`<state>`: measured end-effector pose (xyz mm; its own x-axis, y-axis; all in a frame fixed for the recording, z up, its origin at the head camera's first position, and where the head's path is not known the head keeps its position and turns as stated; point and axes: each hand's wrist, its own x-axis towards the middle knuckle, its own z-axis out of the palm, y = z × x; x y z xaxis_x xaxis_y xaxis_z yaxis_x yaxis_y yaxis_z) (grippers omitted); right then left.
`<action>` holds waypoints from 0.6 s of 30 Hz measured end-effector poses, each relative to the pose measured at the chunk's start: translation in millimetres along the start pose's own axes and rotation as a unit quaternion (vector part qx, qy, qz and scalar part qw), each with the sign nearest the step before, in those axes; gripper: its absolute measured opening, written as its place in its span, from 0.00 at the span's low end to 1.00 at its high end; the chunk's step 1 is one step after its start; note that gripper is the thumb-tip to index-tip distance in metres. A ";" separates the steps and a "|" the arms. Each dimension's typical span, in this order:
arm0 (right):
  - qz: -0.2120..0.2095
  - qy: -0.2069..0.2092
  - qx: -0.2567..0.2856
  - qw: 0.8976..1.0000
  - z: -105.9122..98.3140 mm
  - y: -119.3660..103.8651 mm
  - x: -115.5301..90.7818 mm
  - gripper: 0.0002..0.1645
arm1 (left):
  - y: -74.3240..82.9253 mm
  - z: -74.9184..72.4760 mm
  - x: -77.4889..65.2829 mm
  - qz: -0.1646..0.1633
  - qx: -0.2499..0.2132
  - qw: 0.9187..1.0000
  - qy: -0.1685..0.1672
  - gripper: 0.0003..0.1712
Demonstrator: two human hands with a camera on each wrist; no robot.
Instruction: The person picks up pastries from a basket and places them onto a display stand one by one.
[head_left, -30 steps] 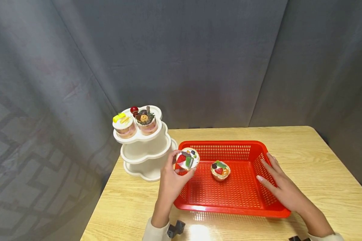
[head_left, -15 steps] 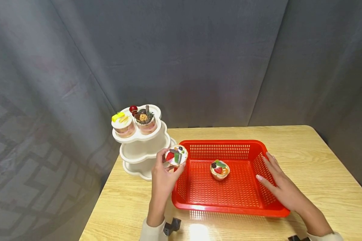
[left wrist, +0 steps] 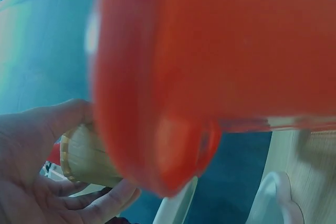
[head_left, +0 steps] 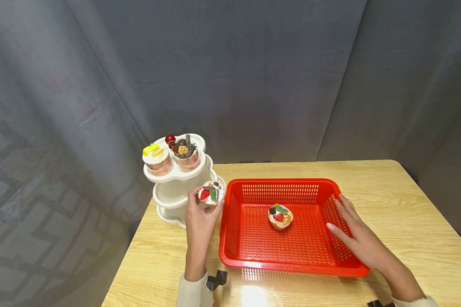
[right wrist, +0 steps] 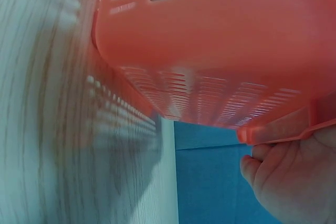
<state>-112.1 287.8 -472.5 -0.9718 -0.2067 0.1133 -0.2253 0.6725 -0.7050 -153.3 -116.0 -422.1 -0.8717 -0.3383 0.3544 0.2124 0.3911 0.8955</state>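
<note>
A small fruit tart (head_left: 212, 193), topped with white cream, strawberry and green fruit slices, is held between the thumb and fingers of my left hand (head_left: 200, 221). It is upright, just left of the red basket (head_left: 230, 251), and overlaps the lower tiers of the white stand (head_left: 169, 194). The left wrist view shows the pale side of its cup (left wrist: 86, 156) in the grip. A second fruit tart (head_left: 280, 216) sits inside the basket. My right hand (head_left: 355, 236) rests over the basket's right rim, fingers extended; from below, the wrist view shows its palm (right wrist: 294, 182) against the rim.
The stand's top tier bears a cake cup with yellow fruit (head_left: 157, 160) and a chocolate-topped cup (head_left: 185, 154), with a red cherry (head_left: 170, 139) behind. A wooden table (head_left: 392, 196) supports everything. A grey curtain (head_left: 253, 85) hangs behind.
My left hand has carried the tart left, out from over the basket's left side toward the stand. The right hand and the tart in the basket stay nearly where they were.
</note>
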 end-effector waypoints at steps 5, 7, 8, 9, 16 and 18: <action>-0.002 0.000 0.002 1.000 0.4 2.2 0.5 0.48 | -2.5 1.5 5.5 0.019 0.035 0.999 0.027 0.37; -0.001 -0.002 0.003 1.000 0.2 2.6 0.6 0.48 | -3.6 2.0 6.9 0.019 0.049 0.998 0.035 0.37; 0.000 -0.003 0.004 1.000 0.0 2.7 0.7 0.48 | -4.0 2.2 7.5 0.018 0.053 0.998 0.038 0.37; 0.001 -0.004 0.005 1.000 -0.2 2.6 0.7 0.48 | -4.5 2.4 8.2 0.017 0.057 0.997 0.040 0.38; -0.002 -0.002 0.005 1.000 -0.4 2.3 0.9 0.48 | -6.5 3.4 12.2 0.001 0.071 0.996 0.053 0.39; -0.003 -0.002 0.005 1.000 -0.5 2.0 0.8 0.48 | -7.5 3.2 13.2 -0.004 0.078 0.995 0.055 0.39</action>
<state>-113.3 289.3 -473.5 -0.9701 -0.2132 0.1158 -0.2309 0.6647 -0.7106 -167.8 -120.6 -424.9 -0.8180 -0.4292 0.3830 0.1280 0.5133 0.8486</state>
